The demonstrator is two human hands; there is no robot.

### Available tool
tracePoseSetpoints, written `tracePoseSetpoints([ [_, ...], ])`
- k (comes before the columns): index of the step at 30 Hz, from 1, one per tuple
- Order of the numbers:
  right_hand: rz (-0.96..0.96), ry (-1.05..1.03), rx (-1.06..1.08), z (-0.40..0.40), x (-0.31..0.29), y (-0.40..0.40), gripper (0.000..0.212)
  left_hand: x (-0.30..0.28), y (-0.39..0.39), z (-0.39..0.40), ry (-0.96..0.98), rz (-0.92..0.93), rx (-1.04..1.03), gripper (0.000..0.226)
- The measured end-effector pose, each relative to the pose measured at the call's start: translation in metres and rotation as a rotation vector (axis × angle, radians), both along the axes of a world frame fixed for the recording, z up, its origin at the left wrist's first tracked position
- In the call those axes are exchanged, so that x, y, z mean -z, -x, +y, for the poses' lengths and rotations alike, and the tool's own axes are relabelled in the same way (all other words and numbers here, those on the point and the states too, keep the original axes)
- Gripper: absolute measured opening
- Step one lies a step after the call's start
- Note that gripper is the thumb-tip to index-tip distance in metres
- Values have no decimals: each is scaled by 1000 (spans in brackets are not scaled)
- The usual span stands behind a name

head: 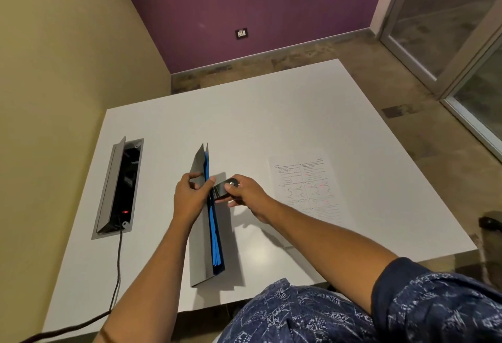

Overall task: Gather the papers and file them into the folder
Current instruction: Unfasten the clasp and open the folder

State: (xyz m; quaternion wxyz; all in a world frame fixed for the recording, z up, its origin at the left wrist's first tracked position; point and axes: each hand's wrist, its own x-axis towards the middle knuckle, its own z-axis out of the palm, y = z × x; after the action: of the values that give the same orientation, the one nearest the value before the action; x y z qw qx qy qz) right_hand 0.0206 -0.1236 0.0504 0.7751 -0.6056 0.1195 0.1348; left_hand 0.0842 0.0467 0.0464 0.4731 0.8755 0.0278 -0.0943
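At frame centre, left hand [190, 193] grips the upright folder [202, 234]; right hand [241, 193] pinches its flap [221, 189]. Next, I judge: fetch the 1 paper [307, 188] at right.

A grey folder [201, 223] stands on edge on a white table, its covers nearly closed, with blue sheets showing inside and a dark flap with a metal snap at mid-length. A printed paper [307, 185] with red marks lies flat to its right, apart.
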Motion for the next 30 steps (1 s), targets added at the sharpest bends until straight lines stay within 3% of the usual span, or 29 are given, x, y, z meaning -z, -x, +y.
tracePoseSetpoints([
  [11, 15, -91, 12, -11, 6, 6, 8, -2, 9, -7, -17, -1, 33, 53],
  [18, -4, -161, 84, -14, 3, 3, 12, -5, 10, 0, 194, 197, 60, 66],
  [23, -4, -174, 95, -18, 3, 2, 12, -11, 8, 0, 223, 295, 190, 79],
  [30, 11, -150, 135, -23, 4, 1, 14, -12, 1, 0, 214, 341, 181, 66],
])
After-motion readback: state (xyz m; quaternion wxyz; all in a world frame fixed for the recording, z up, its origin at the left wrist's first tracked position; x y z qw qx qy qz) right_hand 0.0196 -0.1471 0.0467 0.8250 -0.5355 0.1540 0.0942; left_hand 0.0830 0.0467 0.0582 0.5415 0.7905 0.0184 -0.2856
